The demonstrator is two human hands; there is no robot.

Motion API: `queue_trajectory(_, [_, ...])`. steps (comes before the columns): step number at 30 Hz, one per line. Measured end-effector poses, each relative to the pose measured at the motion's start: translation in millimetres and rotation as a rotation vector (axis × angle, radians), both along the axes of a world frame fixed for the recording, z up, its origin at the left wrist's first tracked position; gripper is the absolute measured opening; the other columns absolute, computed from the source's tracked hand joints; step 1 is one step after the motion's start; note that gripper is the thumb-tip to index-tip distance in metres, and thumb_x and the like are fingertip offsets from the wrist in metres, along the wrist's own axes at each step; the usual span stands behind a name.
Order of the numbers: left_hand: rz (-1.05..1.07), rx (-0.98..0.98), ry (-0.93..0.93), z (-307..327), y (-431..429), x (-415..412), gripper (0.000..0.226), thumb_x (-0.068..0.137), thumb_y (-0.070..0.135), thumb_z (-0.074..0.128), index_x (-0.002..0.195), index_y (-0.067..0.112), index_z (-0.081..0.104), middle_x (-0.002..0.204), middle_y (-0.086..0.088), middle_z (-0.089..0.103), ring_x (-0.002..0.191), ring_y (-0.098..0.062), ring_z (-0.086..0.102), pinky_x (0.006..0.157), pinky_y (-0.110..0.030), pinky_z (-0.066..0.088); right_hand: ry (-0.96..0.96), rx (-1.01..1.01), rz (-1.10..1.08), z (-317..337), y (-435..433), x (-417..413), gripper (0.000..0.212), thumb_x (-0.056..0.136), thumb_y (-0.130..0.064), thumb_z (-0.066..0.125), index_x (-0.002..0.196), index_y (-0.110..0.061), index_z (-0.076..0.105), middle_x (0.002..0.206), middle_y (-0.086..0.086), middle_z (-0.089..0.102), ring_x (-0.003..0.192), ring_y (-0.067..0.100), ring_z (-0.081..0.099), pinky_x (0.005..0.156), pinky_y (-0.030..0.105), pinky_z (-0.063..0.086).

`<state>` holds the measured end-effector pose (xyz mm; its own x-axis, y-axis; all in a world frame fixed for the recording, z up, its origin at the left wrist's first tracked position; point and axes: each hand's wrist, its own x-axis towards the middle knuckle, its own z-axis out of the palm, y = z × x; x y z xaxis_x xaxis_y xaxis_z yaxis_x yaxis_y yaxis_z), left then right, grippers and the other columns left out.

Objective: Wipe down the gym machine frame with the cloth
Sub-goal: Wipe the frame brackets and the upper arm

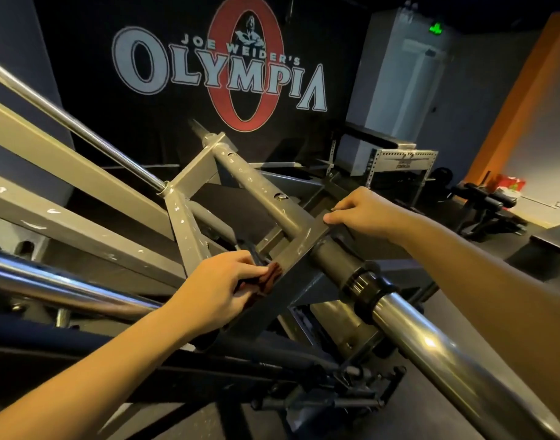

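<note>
Mid-picture, the left hand (220,289) pinches the reddish cloth (272,274) onto the crossbar (299,249) of the machine frame (186,230), the right hand (364,214) curled over its far edge; I'd use that brace and stroke firmly along the bar.

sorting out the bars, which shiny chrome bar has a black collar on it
The chrome bar at lower right: a black collar rings its upper end. The upper-left bar and lower-left bar show none.

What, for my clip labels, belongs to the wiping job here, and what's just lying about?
Job: cloth, left hand holding it, right hand gripping the gym machine frame.
Lying about: Olympia banner, perforated rack, black roller pads, green exit sign.
</note>
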<state>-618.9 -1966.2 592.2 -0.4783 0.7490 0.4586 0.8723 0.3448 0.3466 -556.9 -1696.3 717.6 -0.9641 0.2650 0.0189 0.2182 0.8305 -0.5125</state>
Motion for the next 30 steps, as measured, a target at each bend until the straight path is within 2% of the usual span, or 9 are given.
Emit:
queue_trajectory(3, [-0.005,0.140,0.000,14,29,-1,0.036,0.094,0.025,0.068,0.129,0.031,0.069,0.106,0.010,0.064,0.099,-0.007,0.059,0.086,-0.037,0.055,0.025,0.012,-0.014,-5,2,-3,0.028,0.096,-0.030,0.067,0.099,-0.005,0.078,0.105,0.017,0.074,0.104,0.030,0.068,0.093,0.040,0.053])
queue_trajectory(7, [0.036,0.274,0.010,26,70,2,0.039,0.095,0.021,0.069,0.133,0.027,0.067,0.114,0.007,0.064,0.107,-0.011,0.057,0.093,-0.034,0.051,0.034,0.031,0.008,-6,5,-6,0.024,0.097,-0.031,0.066,0.096,-0.009,0.078,0.098,0.011,0.075,0.098,0.026,0.070,0.087,0.035,0.055])
queue_trajectory(10, [0.025,0.197,0.101,8,52,8,0.045,0.091,0.021,0.066,0.136,0.025,0.064,0.118,0.006,0.060,0.109,-0.010,0.054,0.092,-0.027,0.049,0.031,0.032,0.025,-6,9,-8,0.025,0.097,-0.031,0.066,0.098,-0.009,0.078,0.101,0.009,0.075,0.099,0.025,0.070,0.083,0.027,0.053])
queue_trajectory(13, [0.049,0.071,0.082,-21,3,9,0.048,0.088,0.019,0.072,0.135,0.025,0.064,0.119,0.008,0.061,0.110,-0.010,0.056,0.093,-0.033,0.054,0.048,0.033,0.051,-11,12,-9,0.025,0.098,-0.032,0.065,0.100,-0.010,0.077,0.101,0.007,0.074,0.098,0.024,0.070,0.080,0.024,0.051])
queue_trajectory(17, [0.085,0.009,0.075,-17,-10,9,0.037,0.089,0.022,0.074,0.126,0.026,0.071,0.106,0.009,0.066,0.097,-0.010,0.062,0.083,-0.038,0.058,0.040,0.028,0.060,-9,12,-12,0.025,0.096,-0.031,0.067,0.097,-0.009,0.078,0.101,0.018,0.073,0.100,0.032,0.068,0.089,0.042,0.055])
queue_trajectory(20, [0.127,0.185,0.043,7,41,9,0.032,0.094,0.028,0.069,0.126,0.028,0.071,0.104,0.010,0.065,0.096,-0.006,0.059,0.088,-0.034,0.054,0.023,0.035,0.061,-5,11,-14,0.027,0.096,-0.031,0.068,0.095,-0.007,0.078,0.102,0.022,0.072,0.101,0.035,0.067,0.094,0.047,0.055])
queue_trajectory(23, [0.144,0.375,-0.034,25,82,9,0.036,0.094,0.022,0.070,0.131,0.025,0.068,0.112,0.007,0.066,0.106,-0.007,0.059,0.096,-0.033,0.051,0.040,0.034,0.074,-9,12,-10,0.030,0.098,-0.034,0.065,0.097,-0.006,0.077,0.100,0.020,0.072,0.098,0.034,0.068,0.088,0.041,0.056])
queue_trajectory(26, [0.094,0.279,0.057,11,63,15,0.042,0.090,0.015,0.070,0.132,0.022,0.067,0.117,0.003,0.064,0.110,-0.014,0.057,0.095,-0.030,0.049,0.069,0.025,0.077,-14,14,-8,0.030,0.098,-0.036,0.064,0.096,-0.008,0.077,0.100,0.017,0.074,0.096,0.031,0.069,0.086,0.037,0.056])
queue_trajectory(30, [0.163,-0.021,0.132,-26,-6,24,0.042,0.083,0.022,0.075,0.125,0.023,0.070,0.114,0.006,0.064,0.106,-0.015,0.062,0.090,-0.029,0.052,0.071,0.008,0.084,-15,17,-9,0.029,0.098,-0.036,0.065,0.096,-0.010,0.078,0.101,0.016,0.074,0.099,0.031,0.069,0.092,0.044,0.056])
